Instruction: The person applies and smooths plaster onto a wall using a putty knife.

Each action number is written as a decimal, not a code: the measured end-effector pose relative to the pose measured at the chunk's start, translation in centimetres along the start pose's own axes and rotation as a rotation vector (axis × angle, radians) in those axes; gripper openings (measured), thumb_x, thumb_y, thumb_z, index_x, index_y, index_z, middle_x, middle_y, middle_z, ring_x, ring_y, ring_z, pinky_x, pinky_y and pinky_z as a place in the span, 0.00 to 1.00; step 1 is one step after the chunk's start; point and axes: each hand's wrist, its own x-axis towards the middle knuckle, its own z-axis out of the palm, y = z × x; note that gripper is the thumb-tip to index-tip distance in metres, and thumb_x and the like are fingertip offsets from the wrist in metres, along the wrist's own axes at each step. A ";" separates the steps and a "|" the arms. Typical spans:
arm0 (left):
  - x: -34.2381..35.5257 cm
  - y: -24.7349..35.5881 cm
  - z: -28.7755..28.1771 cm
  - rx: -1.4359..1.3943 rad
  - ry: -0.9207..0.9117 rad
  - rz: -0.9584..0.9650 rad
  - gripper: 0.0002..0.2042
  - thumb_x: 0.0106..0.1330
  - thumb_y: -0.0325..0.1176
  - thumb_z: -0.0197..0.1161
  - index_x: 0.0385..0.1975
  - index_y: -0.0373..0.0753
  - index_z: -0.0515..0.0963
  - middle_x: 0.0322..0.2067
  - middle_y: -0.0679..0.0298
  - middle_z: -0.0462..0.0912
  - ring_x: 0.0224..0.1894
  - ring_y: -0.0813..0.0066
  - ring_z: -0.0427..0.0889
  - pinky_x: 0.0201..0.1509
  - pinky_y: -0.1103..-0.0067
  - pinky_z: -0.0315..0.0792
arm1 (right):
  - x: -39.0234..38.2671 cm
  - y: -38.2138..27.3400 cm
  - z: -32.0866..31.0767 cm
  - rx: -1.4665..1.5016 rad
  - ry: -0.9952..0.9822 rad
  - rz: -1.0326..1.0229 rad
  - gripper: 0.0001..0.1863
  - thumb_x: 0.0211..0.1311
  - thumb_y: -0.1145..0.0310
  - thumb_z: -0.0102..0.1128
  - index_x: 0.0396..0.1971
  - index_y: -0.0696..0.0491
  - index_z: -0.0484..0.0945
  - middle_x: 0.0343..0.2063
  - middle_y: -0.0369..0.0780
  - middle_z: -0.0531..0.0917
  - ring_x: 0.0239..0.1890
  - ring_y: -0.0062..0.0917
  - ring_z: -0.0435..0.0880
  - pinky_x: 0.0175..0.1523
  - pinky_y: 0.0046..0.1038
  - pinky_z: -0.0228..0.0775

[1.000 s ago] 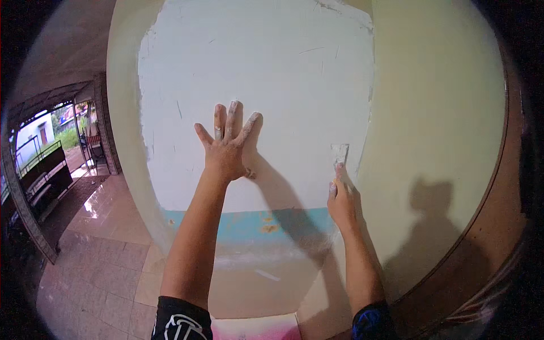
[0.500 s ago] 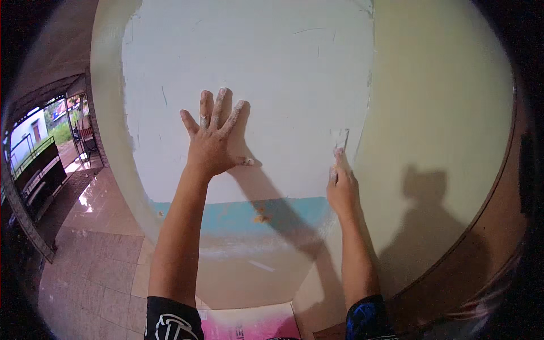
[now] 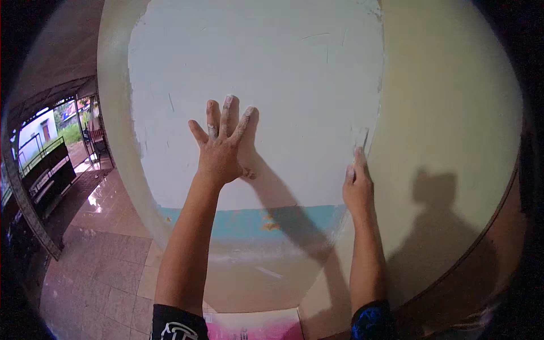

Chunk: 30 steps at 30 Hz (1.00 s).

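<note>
A broad white-coated patch (image 3: 294, 73) covers most of the wall in front of me. My left hand (image 3: 221, 156) lies against it with the fingers spread, their tips smeared with white paste. At the patch's right edge my right hand (image 3: 358, 184) grips a putty knife (image 3: 361, 137), index finger stretched along it and blade at the wall. Its handle is mostly hidden in the hand. Below the white coat runs a turquoise strip (image 3: 243, 224) with a few orange-brown spots.
Pale yellow wall (image 3: 436, 102) extends to the right, carrying my shadow. A pink and white box (image 3: 255, 327) stands at the wall's foot. Tiled floor (image 3: 105, 255) lies at the left, leading to an open doorway (image 3: 62, 136) with a dark bench-like piece (image 3: 51, 170) by it.
The whole view has shifted, so wall and hands appear slightly lower and to the right. My right hand with the putty knife has moved a little right across the wall; the left stays planted.
</note>
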 end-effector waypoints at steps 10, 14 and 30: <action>-0.1 0.7 -0.6 -0.063 -0.072 -0.020 0.71 0.25 0.56 0.87 0.78 0.63 0.49 0.80 0.54 0.35 0.80 0.39 0.28 0.69 0.27 0.30 | -3.3 0.8 0.6 -0.048 0.008 -0.051 0.28 0.73 0.70 0.52 0.72 0.48 0.66 0.65 0.48 0.75 0.63 0.46 0.77 0.67 0.41 0.68; -0.4 0.2 0.2 -0.049 -0.066 -0.024 0.70 0.26 0.56 0.87 0.78 0.65 0.49 0.80 0.55 0.34 0.80 0.39 0.27 0.69 0.27 0.31 | -1.6 0.6 0.5 0.018 -0.023 -0.020 0.26 0.73 0.69 0.52 0.70 0.49 0.68 0.61 0.49 0.78 0.60 0.46 0.79 0.65 0.41 0.70; -0.4 0.3 0.1 -0.074 -0.139 -0.022 0.69 0.29 0.56 0.86 0.78 0.63 0.48 0.79 0.51 0.35 0.79 0.36 0.26 0.70 0.28 0.29 | 2.4 -2.6 -1.3 0.043 -0.022 -0.081 0.26 0.69 0.68 0.58 0.66 0.54 0.72 0.55 0.50 0.82 0.52 0.49 0.83 0.57 0.42 0.76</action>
